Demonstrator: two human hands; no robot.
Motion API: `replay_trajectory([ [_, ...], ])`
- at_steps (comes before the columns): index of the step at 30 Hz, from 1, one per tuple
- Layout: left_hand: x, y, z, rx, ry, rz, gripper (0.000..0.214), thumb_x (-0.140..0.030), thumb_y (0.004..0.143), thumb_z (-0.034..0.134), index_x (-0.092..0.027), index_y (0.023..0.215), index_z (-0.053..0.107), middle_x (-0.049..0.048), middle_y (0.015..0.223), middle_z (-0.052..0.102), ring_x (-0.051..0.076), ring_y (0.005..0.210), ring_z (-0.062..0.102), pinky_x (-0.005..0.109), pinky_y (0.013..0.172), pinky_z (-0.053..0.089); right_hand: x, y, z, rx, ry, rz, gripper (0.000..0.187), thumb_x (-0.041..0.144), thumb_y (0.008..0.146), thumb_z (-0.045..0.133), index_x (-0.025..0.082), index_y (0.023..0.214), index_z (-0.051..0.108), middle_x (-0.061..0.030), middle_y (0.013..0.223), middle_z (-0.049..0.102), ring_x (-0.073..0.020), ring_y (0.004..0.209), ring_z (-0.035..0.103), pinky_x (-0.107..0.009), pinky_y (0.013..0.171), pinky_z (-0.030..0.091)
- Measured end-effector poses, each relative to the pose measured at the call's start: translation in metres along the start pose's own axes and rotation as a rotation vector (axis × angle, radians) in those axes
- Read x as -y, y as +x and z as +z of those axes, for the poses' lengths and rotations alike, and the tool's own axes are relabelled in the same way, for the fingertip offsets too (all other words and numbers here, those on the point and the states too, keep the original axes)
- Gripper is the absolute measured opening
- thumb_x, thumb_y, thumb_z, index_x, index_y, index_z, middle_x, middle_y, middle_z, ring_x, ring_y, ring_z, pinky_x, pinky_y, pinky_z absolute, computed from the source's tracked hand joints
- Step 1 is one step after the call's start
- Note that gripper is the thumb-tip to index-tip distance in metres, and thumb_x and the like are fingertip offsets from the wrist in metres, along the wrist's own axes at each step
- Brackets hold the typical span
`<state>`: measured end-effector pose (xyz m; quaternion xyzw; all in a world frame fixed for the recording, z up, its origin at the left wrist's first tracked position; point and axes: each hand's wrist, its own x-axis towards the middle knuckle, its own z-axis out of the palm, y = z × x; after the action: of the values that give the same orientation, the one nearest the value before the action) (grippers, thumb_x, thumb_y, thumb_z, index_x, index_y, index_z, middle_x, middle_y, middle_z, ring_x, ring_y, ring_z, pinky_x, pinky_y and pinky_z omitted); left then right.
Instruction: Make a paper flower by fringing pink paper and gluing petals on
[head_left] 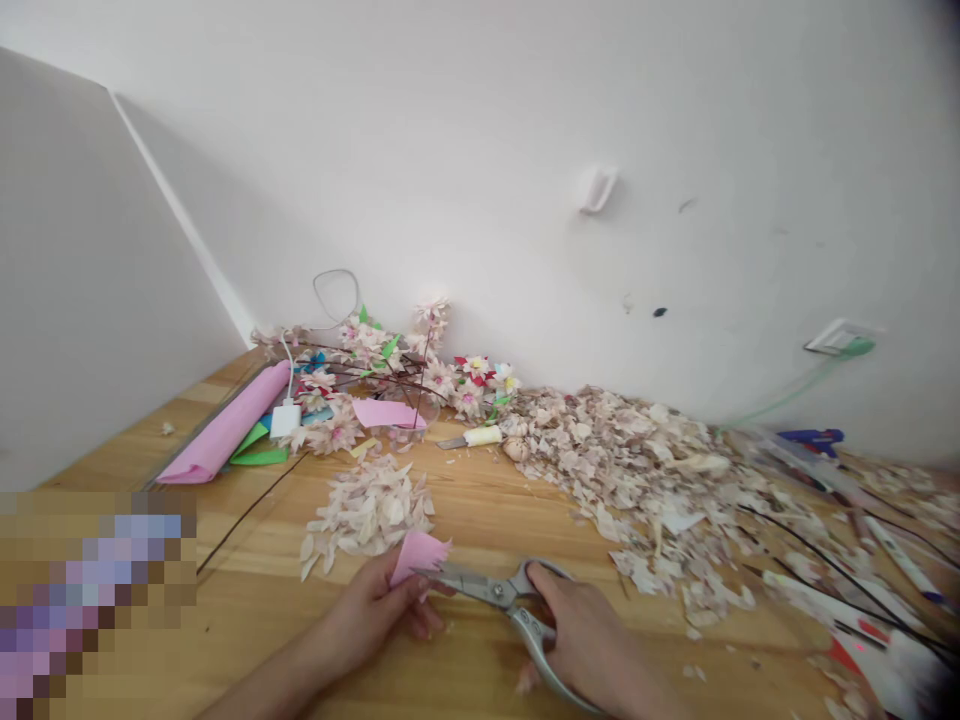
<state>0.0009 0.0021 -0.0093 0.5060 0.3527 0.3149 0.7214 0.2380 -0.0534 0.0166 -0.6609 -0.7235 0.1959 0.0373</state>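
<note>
At the lower middle of the frame, the left hand [375, 608] grips a small piece of pink paper [420, 555], its right edge cut into a fringe. Just right of it, the right hand [592, 640] is wrapped around the handles of the scissors [498, 592], whose blades point left and meet the paper. Above the left hand, a small heap of pale petals [371, 508] lies on the worktop [480, 510]. A knife [482, 436] sits near the middle of the frame, a roll of pink paper [225, 425] at the left, and a blue glue gun [810, 440] at the right
</note>
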Motion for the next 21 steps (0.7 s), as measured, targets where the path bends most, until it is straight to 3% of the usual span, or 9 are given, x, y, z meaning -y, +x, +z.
replay_trajectory([
  [5,0.0013,-0.0023,0.002,-0.009,0.005,0.006,0.038,-0.052,0.065,0.064,-0.016,0.077,0.06,0.0023,0.059,0.071,0.016,0.051,0.063,0.026,0.052,0.049,0.0001,-0.0006,-0.0015,-0.025,-0.006,-0.024,0.057,0.053,0.049,0.075,0.022,0.09,0.051,-0.0052,0.095,0.064,-0.0265,0.086,0.058,-0.028,0.069,0.038],
  [13,0.002,-0.0033,0.0023,-0.041,0.025,0.037,0.036,-0.051,0.066,0.063,-0.017,0.078,0.059,0.0021,0.06,0.07,0.018,0.055,0.064,0.027,0.052,0.049,0.0013,0.0023,0.0039,-0.019,-0.018,-0.017,0.055,0.054,0.051,0.073,0.023,0.089,0.05,-0.0046,0.091,0.067,-0.0273,0.082,0.06,-0.027,0.063,0.037],
  [21,0.0003,-0.0023,0.0041,-0.056,0.03,0.042,0.033,-0.047,0.07,0.061,-0.016,0.079,0.06,0.0018,0.06,0.069,0.017,0.053,0.063,0.027,0.052,0.049,0.0031,0.0023,0.0031,-0.014,-0.001,-0.02,0.043,0.054,0.059,0.066,0.023,0.084,0.049,-0.0025,0.085,0.067,-0.0235,0.075,0.06,-0.026,0.059,0.036],
])
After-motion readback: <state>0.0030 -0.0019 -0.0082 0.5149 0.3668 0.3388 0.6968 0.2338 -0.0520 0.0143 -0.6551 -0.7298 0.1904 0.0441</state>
